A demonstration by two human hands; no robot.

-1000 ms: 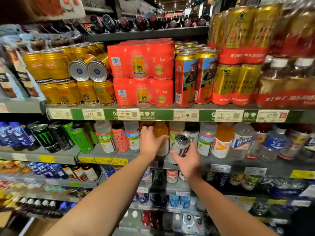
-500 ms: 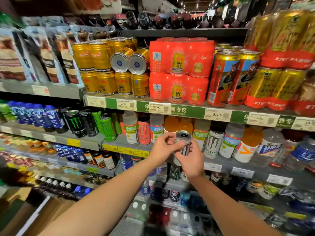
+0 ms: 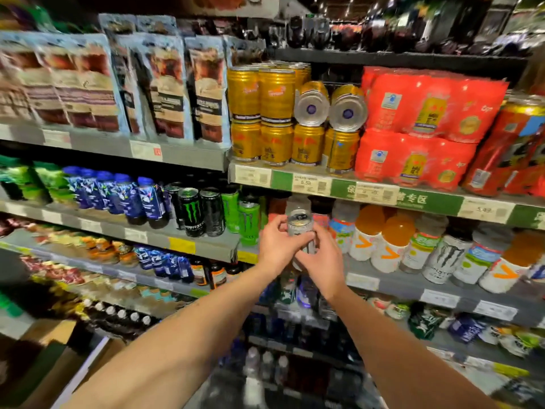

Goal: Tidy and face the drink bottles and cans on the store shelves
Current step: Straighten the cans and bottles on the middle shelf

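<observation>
View from a head cam, looking at store shelves w/ drinks. Both forearms reach in from the bottom and meet at centre. The left hand and right hand hold one white can between them, in the air just in front of the middle shelf. Left fingers curl round the can's upper part near the rim; right fingers wrap its lower body. The can is upright, pull-tab top visible; its label is mostly hidden by the hands.

Just left of the hands: black cans and green cans w/ a claw logo, some tilted. To the right: orange-capped bottles and another white claw-logo can among them. On the shelf above: gold cans, two lying on their sides w/ silver bases facing out, next to red multipacks.

Step in hand, by my reading: carrying a stray can toward its proper row, probably the claw-logo group at left. Next move calls for finding a gap there, setting the can down upright w/ logo facing front, w/o knocking the tilted neighbours. The picture is blurred, so exact gaps are hard to tell.
</observation>
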